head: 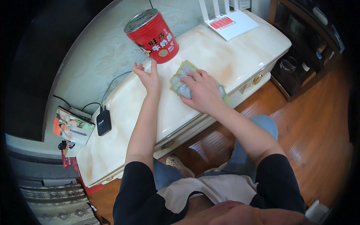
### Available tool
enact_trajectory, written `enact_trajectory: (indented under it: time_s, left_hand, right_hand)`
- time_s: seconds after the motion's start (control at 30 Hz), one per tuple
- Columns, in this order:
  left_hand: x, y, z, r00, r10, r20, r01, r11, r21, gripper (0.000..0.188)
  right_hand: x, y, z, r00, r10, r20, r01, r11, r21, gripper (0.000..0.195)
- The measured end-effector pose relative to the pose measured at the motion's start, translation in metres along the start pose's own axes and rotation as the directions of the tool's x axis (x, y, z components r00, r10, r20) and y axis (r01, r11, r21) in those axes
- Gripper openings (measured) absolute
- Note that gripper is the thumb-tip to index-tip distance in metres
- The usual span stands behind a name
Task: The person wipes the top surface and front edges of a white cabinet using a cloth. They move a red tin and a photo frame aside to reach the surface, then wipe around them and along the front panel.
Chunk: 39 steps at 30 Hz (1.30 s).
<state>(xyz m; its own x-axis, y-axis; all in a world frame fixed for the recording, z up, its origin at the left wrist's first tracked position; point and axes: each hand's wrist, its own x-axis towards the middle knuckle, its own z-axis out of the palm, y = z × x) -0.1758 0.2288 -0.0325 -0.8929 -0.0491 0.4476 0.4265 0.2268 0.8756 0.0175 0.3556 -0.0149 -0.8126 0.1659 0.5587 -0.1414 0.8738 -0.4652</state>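
My right hand (203, 89) presses a crumpled grey cloth with yellow-green edging (183, 73) onto the glossy cream cabinet top (129, 108). Its fingers curl over the cloth, and one edge of the fabric pokes out beyond the wrist side, near the front rim. A large red milk candy tin (166, 42) with a silver lid stands upright at the back, against the wall. Just below the tin's base is my left hand (148, 76), empty, thumb and fingers spread apart. Whether a fingertip touches the tin, I cannot tell.
A white router (236, 26) with upright antennas sits at the cabinet's far right end. Toward the left are a black set-top box (104, 122) with cables and a propped photo (73, 126). A television (31, 70) overhangs the left side. Dark shelving (298, 56) stands beyond the right end.
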Motion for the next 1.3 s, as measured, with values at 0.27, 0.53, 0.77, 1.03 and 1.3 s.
enact_trajectory:
  time_s: [0.27,0.53,0.77,1.03,1.3]
  left_hand:
    - [0.000,-0.003,-0.005,0.993,0.034,0.114,-0.048,0.992,0.114,0.083]
    - [0.002,-0.006,-0.007,0.988,-0.001,0.155,-0.005,0.999,0.037,0.079]
    - [0.005,-0.010,-0.004,0.985,-0.014,0.170,0.011,1.000,0.021,0.077]
    - [0.012,-0.018,-0.007,0.987,0.006,0.163,-0.020,0.997,0.080,0.073]
    - [0.006,-0.010,-0.006,0.979,-0.010,0.203,-0.009,0.995,0.095,0.072]
  right_hand:
    - [0.001,0.035,-0.020,0.997,-0.065,0.036,0.065,0.998,0.021,0.049]
    - [-0.003,0.136,-0.075,0.951,0.152,-0.269,-0.236,0.919,-0.317,0.046]
    - [-0.007,0.187,-0.087,0.670,0.366,-0.645,-0.632,0.738,-0.237,0.051]
    - [-0.029,0.116,-0.047,0.754,0.372,-0.542,-0.493,0.865,-0.092,0.052]
    - [-0.071,0.029,-0.036,0.982,0.104,-0.156,-0.110,0.993,-0.030,0.055]
